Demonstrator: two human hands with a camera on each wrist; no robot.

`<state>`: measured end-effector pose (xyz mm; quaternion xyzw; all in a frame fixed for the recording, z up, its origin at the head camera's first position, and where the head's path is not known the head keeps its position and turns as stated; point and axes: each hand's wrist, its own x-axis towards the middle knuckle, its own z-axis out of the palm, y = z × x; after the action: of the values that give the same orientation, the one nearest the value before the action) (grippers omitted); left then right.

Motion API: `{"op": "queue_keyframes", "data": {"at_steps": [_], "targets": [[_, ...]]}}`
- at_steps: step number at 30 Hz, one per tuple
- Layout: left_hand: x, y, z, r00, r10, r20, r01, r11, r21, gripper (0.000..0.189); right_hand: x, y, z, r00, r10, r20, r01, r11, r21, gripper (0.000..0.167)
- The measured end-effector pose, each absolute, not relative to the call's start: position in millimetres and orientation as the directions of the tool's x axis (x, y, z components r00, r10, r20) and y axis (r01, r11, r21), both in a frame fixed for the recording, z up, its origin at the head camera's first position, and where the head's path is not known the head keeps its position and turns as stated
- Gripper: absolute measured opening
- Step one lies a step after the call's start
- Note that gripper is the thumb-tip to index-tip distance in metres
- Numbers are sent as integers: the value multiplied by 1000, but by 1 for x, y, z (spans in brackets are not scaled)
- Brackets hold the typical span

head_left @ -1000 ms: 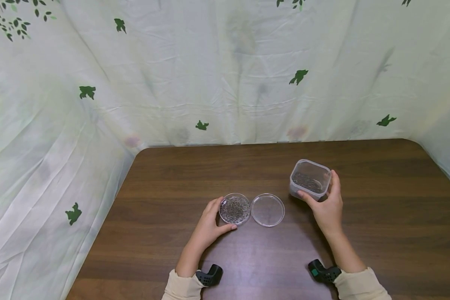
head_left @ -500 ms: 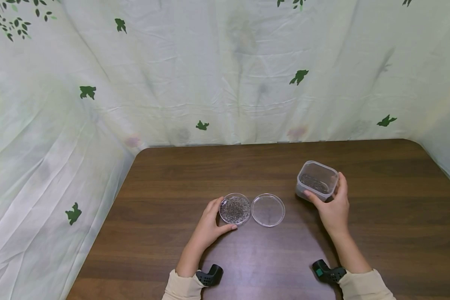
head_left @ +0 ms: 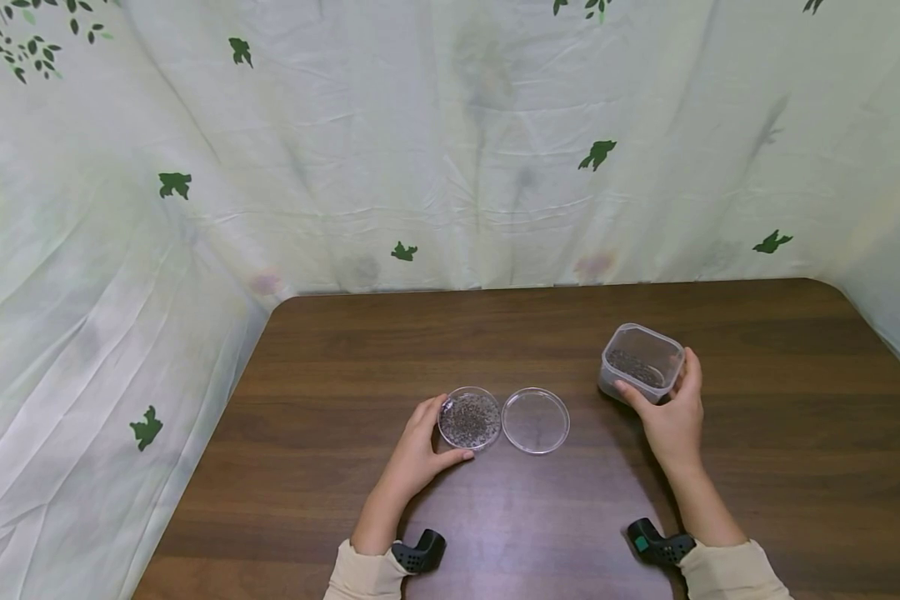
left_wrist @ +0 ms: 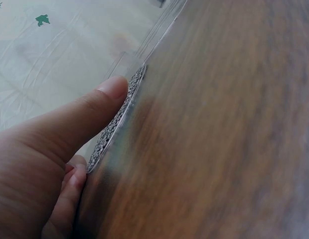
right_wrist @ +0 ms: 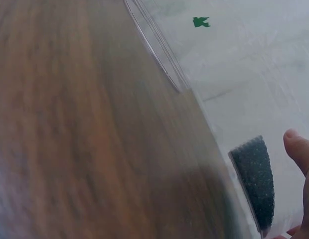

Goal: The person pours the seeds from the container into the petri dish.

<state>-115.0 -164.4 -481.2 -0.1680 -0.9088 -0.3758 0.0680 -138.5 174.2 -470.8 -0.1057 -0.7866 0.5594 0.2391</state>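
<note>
My left hand (head_left: 417, 457) holds a round clear petri dish (head_left: 470, 419) between thumb and fingers, on the table left of centre. Small dark grey granules cover its bottom; the left wrist view shows them as a thin layer behind the thumb (left_wrist: 97, 107). Touching or almost touching that dish on its right lies a clear round dish half (head_left: 536, 421) with nothing in it. Farther right, my right hand (head_left: 671, 425) grips a translucent rectangular plastic container (head_left: 642, 358) by its near right corner. Dark granules (right_wrist: 255, 184) lie in it. Whether its base touches the table cannot be told.
The brown wooden table (head_left: 330, 350) runs back to a pale curtain (head_left: 450, 167) with green leaf prints, which also hangs at both sides. Dark devices are strapped on both wrists, one of them the left wrist camera (head_left: 420, 552).
My right hand has moved to the right with the plastic container, slowing in the last half second. The left hand and both round dishes have stayed in place.
</note>
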Motion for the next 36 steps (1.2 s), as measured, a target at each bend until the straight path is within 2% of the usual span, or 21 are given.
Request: {"op": "queue_keyframes", "data": {"at_steps": [18, 25, 36], "targets": [[-114, -164, -481, -933, 257, 252, 360, 658, 662, 87, -136, 178, -469, -876, 445, 186, -70, 264, -962, 100], [-114, -164, -481, -933, 255, 256, 361, 655, 664, 87, -138, 178, -471, -876, 438, 202, -109, 227, -968, 101], [-114, -164, -479, -934, 258, 246, 356, 656, 666, 87, -139, 177, -473, -875, 425, 230, -125, 260, -957, 101]]}}
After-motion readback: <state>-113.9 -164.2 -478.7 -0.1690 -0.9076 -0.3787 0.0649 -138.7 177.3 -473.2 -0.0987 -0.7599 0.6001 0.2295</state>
